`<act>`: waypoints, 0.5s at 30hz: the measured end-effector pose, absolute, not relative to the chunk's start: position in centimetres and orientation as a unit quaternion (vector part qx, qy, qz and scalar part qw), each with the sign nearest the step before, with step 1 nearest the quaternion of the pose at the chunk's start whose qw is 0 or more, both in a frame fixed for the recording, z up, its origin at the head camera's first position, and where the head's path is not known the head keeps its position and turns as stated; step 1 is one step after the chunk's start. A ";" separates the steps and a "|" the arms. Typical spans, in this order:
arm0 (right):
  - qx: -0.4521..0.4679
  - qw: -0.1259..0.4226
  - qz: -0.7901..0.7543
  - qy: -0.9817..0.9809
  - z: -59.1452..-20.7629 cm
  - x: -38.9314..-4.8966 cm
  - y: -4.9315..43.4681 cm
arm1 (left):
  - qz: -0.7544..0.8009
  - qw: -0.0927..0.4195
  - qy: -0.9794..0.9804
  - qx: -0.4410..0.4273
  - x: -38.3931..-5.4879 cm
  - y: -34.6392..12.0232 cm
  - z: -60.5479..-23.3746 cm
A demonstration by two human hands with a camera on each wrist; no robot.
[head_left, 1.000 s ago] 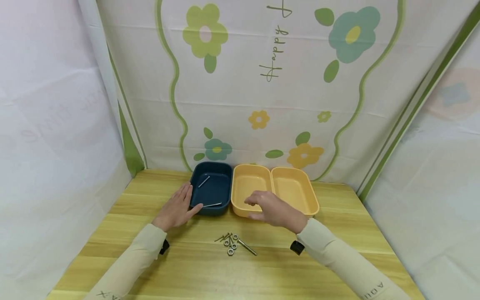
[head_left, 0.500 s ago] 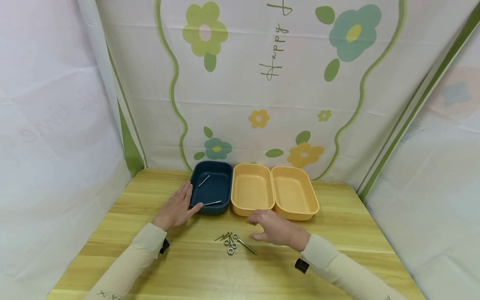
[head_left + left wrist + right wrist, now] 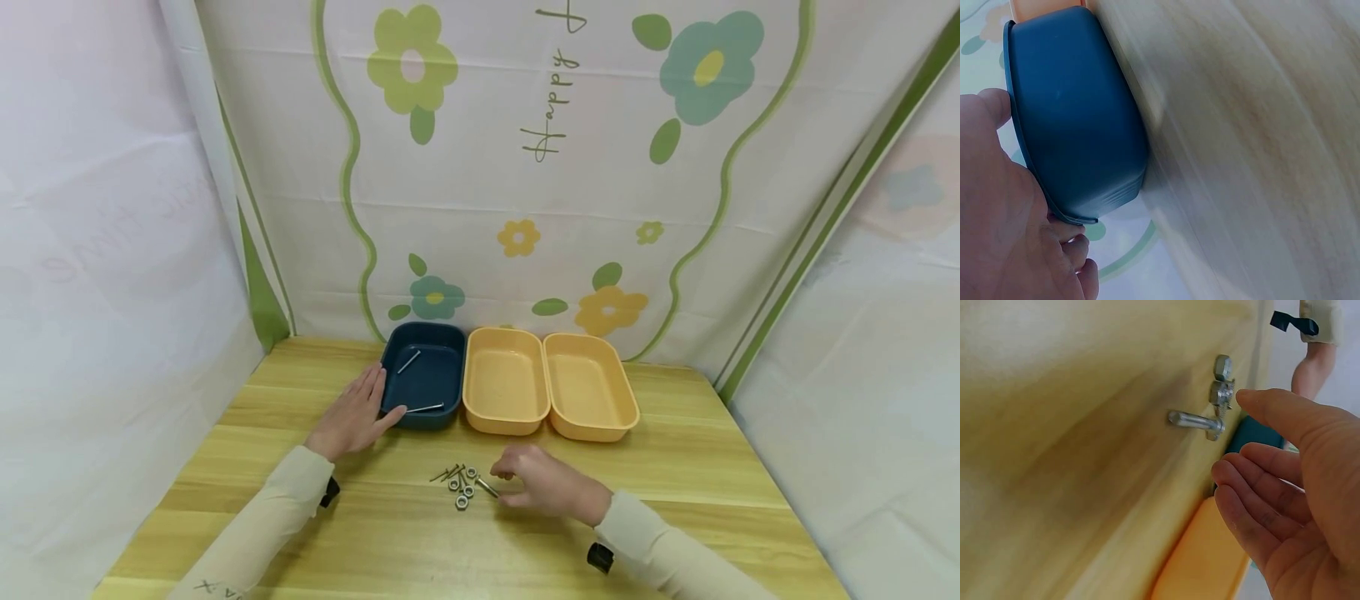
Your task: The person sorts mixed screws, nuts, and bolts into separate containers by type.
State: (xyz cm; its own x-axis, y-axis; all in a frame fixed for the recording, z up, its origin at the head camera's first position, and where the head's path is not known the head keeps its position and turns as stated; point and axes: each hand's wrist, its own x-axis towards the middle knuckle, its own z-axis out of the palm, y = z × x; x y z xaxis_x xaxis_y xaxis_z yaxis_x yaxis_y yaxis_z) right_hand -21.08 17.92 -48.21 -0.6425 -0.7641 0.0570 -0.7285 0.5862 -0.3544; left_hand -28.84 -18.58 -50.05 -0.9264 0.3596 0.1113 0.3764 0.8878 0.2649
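Observation:
My left hand [image 3: 351,417] rests against the dark blue box [image 3: 424,423], fingers along its left side and thumb at the near rim. In the left wrist view, the thumb [image 3: 996,106] touches the rim. Two screws lie inside the box, one a longer screw [image 3: 426,408]. My right hand [image 3: 551,483] hovers just right of the large bolt [image 3: 487,486], partly covering it, with thumb and fingers apart. The right wrist view shows nothing in this hand, and the bolt [image 3: 1192,420] on the table. Beside it lie several hex nuts [image 3: 462,502] and thin screws [image 3: 452,472].
Two yellow boxes, the middle one [image 3: 507,427] and the right one [image 3: 596,434], stand in a row with the blue box against the floral cloth backdrop [image 3: 465,183]. White cloth walls flank the wooden table [image 3: 405,542] on both sides.
My right hand has moved from above the middle yellow box down toward the table's front, beside the large bolt. My left hand and the hardware have stayed put.

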 end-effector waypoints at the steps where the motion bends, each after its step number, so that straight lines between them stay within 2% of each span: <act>1: -0.417 0.055 -0.175 0.890 -48.4 -21.0 17.9 | -0.142 0.030 -0.971 -0.190 -28.9 -18.5 -50.1; 5: -0.408 0.071 -0.177 0.893 -49.2 -20.8 17.9 | -0.143 0.030 -0.971 -0.189 -28.8 -18.6 -50.1; 15: -0.410 0.070 -0.160 0.895 -50.6 -20.9 17.7 | -0.146 0.029 -0.971 -0.188 -28.9 -18.6 -50.2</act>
